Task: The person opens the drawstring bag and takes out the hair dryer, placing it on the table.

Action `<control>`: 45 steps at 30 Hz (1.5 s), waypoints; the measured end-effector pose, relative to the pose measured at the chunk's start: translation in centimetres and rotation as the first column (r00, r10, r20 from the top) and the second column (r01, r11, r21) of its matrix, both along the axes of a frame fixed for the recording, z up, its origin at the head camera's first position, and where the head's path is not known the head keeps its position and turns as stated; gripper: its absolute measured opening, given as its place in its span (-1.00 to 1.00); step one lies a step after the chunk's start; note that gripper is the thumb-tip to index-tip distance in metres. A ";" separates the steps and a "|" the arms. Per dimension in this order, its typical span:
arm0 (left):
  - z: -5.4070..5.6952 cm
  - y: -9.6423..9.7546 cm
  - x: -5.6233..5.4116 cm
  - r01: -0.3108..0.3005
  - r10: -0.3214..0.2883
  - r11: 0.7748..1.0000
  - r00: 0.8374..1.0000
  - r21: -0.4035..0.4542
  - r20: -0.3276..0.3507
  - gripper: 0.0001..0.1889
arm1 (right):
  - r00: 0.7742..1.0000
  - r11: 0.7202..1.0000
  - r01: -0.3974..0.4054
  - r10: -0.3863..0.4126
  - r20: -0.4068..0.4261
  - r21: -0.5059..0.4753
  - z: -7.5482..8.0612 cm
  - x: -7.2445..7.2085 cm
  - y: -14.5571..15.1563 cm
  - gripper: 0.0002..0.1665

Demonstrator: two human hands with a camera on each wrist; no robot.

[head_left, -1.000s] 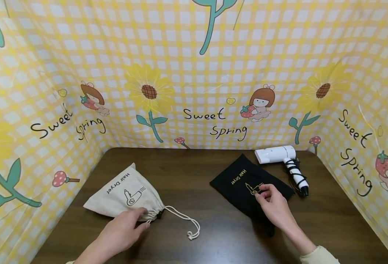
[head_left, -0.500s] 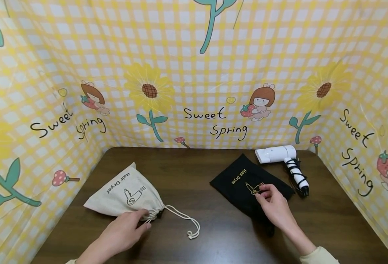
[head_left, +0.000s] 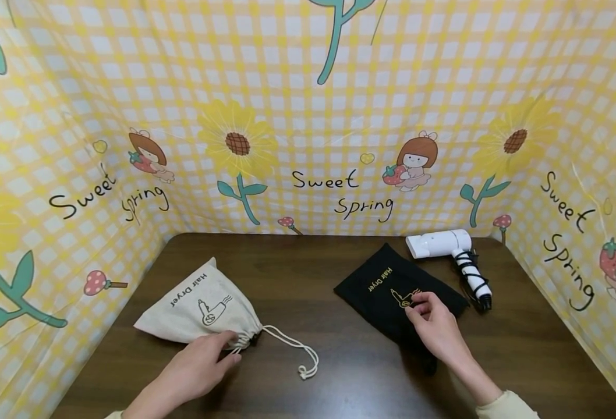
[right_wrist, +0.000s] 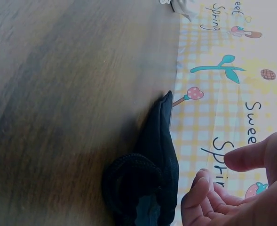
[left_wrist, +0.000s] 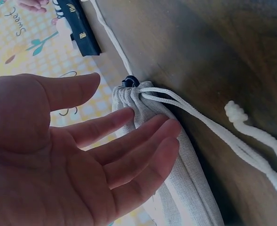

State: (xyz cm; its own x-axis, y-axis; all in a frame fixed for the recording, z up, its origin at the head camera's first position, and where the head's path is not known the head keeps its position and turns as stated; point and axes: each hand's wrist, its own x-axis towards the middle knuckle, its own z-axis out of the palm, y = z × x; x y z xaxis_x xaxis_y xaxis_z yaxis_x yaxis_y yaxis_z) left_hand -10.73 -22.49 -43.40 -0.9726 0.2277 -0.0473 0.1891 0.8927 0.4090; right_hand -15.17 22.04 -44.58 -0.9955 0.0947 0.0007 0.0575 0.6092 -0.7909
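Note:
A cream drawstring bag point(head_left: 198, 308) printed "Hair Dryer" lies on the left of the table, its neck gathered by a cord with a dark toggle. My left hand point(head_left: 195, 364) is beside that neck; in the left wrist view its fingers point(left_wrist: 143, 160) are nearly straight and reach the cloth without curling round it. On the right lies a flat black bag point(head_left: 376, 291) with gold "Hair Dryer" print. Over its near part hovers my right hand point(head_left: 436, 326), fingers loosely bent, thumb apart from them. In the right wrist view nothing shows between thumb and fingers.
Behind the black bag, at the back right, is a white hair dryer point(head_left: 439, 244), its handle wrapped in black cord. The cream bag's knotted cord point(head_left: 303, 361) trails right across the brown table point(head_left: 308, 302). Yellow checked cloth point(head_left: 308, 116) walls the table at back and sides.

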 end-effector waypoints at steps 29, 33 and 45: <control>-0.4 0.9 -1.0 0.006 -0.010 0.999 0.997 -0.050 -0.079 -0.86 | 1.000 1.000 -0.006 0.006 -0.001 -0.009 0.2 -0.2 -0.1 -0.61; -0.5 1.1 -1.0 0.016 -0.022 0.998 0.995 -0.067 -0.095 -0.82 | 1.000 1.000 -0.006 0.006 0.003 -0.011 0.2 -0.1 -0.1 -0.61; -1.1 1.3 -1.1 0.019 -0.026 0.997 0.994 -0.071 -0.110 -0.76 | 1.000 1.000 -0.006 0.006 0.006 -0.014 0.0 -0.1 -0.1 -0.62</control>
